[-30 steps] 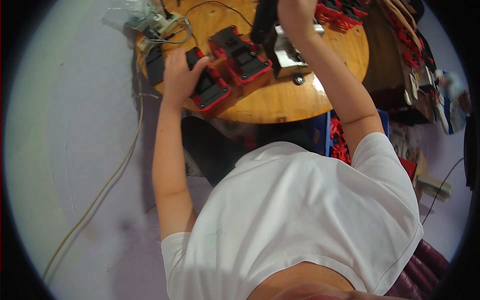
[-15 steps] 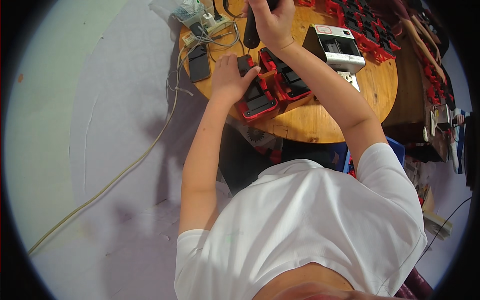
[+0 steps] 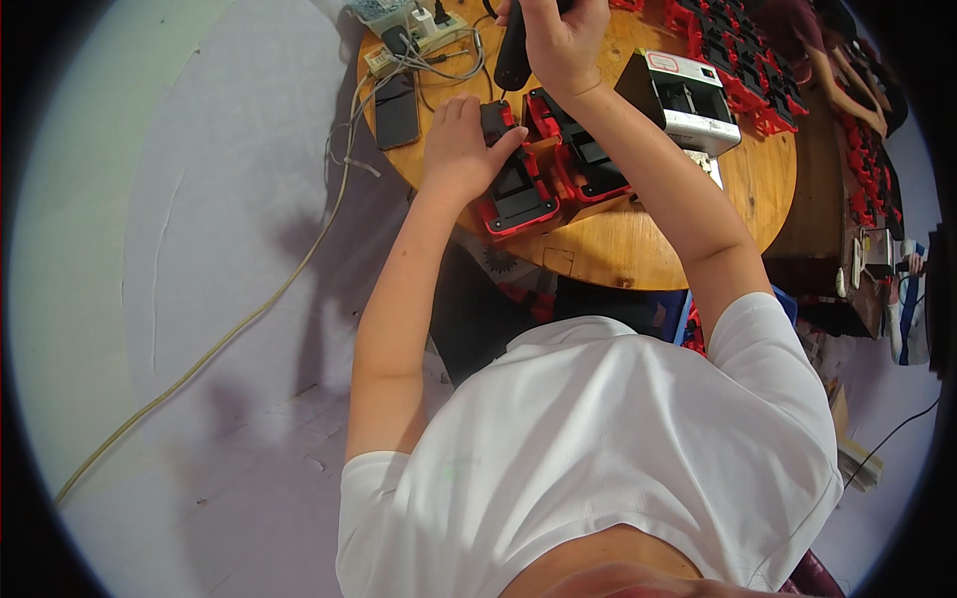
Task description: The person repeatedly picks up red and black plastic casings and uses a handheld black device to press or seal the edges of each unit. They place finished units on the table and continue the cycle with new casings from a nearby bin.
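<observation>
Two red-and-black housings lie side by side near the front edge of the round wooden table [image 3: 638, 261]. My left hand [image 3: 461, 149] holds the left housing [image 3: 525, 202], its thumb stretched across the top and its fingers along the left side. In my right hand [image 3: 566, 48] is a black electric screwdriver [image 3: 512, 62], its handle gripped and its tip pointing down at the far end of that housing. Whether the tip touches a screw cannot be made out. The right housing [image 3: 596, 171] stands just beyond, partly covered by my right forearm.
A phone [image 3: 397, 112] lies at the left, beside tangled cables and a power strip [image 3: 439, 35]. To the right sits a white-and-black machine [image 3: 688, 100]. Behind it are rows of red-and-black housings [image 3: 733, 60]. Another person's arm [image 3: 847, 95] reaches over a side table with red parts [image 3: 869, 164].
The whole view has shifted slightly. My right hand and the screwdriver remain over the far end of the left housing, and my left hand keeps its place on it.
</observation>
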